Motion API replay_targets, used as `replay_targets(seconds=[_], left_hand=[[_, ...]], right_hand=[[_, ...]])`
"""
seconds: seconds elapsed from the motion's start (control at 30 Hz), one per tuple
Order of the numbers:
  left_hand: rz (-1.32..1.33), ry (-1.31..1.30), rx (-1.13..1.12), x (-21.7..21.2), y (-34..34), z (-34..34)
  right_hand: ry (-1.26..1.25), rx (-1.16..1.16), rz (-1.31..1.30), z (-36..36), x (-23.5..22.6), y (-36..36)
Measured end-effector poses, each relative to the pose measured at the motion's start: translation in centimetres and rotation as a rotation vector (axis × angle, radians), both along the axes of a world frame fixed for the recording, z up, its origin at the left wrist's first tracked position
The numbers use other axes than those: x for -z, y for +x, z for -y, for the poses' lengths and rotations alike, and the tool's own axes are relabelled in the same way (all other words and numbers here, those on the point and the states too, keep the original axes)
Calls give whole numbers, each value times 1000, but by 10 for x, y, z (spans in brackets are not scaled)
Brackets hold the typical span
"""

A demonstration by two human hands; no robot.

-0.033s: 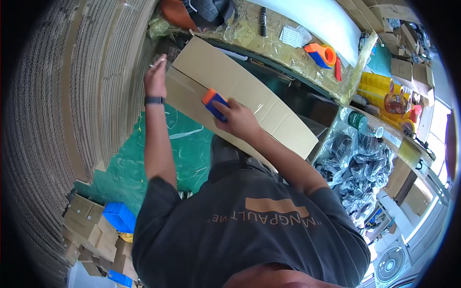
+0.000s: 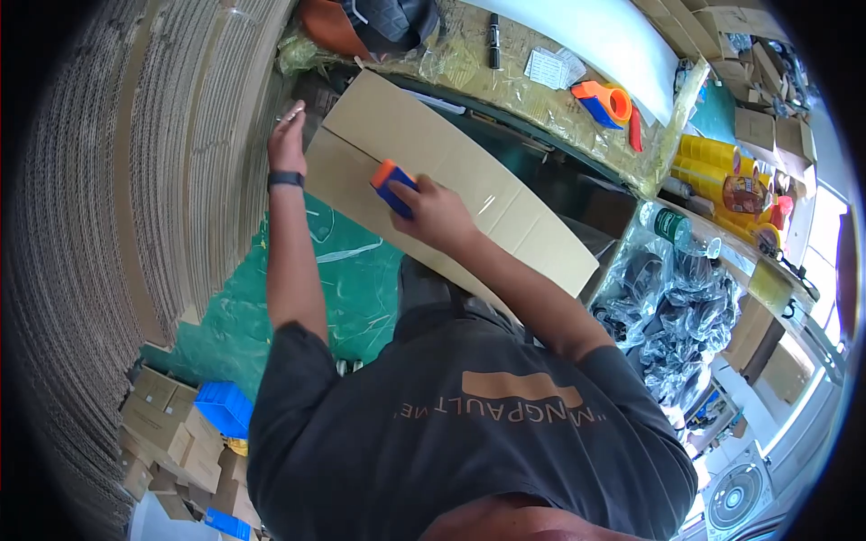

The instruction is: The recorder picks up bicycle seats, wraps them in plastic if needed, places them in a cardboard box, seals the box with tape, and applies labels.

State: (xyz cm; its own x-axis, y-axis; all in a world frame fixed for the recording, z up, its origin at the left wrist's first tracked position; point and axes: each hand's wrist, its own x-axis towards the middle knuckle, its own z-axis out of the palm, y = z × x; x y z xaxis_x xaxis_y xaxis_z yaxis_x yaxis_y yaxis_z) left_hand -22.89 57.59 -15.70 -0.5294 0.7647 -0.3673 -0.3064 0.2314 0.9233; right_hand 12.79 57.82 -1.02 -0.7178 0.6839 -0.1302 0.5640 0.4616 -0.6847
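A long brown cardboard box (image 2: pixel 487 176) lies slantwise in front of me, a seam running along its upper face. My right hand (image 2: pixel 433 212) is closed around a blue and orange tape dispenser (image 2: pixel 391 185), held over the box's seam towards its left part. Whether the dispenser touches the cardboard I cannot tell. Beside the box's left end is my left hand (image 2: pixel 287 144), fingers stretched out, with a dark band on the wrist. Its palm faces the box end; contact with the cardboard is not clear.
Tall stacks of flat cardboard (image 2: pixel 171 135) fill the left. Beyond the box, a worktable (image 2: pixel 532 99) bears a marker (image 2: pixel 494 41), paper labels (image 2: pixel 555 68) and another tape dispenser (image 2: pixel 604 104). Yellow tape rolls (image 2: pixel 708 162) and plastic-wrapped goods (image 2: pixel 672 316) are at right. A blue crate (image 2: pixel 224 408) stands lower left.
My right hand has moved slightly left along the box with the tape dispenser. My left hand has shifted a little left, away from the box end.
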Motion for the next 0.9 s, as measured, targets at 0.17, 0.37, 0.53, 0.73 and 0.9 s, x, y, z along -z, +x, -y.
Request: replay_targets(seconds=[0.17,0.37,0.53,0.73,0.9], left_hand=[[-42,-493,312,145,-29,-50],[-733,-625,567,165,-79,-30],[-944,-707,556,93,96,-80],[-1639,-386,385,42,221,0],[-1571,-276,790,26,420,61]], right_hand=[[-92,73,272,-39,63,-46],[-156,55,366,-37,47,-74],[-118,169,230,-6,57,78],[-157,119,467,97,10,339],[-142,157,521,142,3,452]])
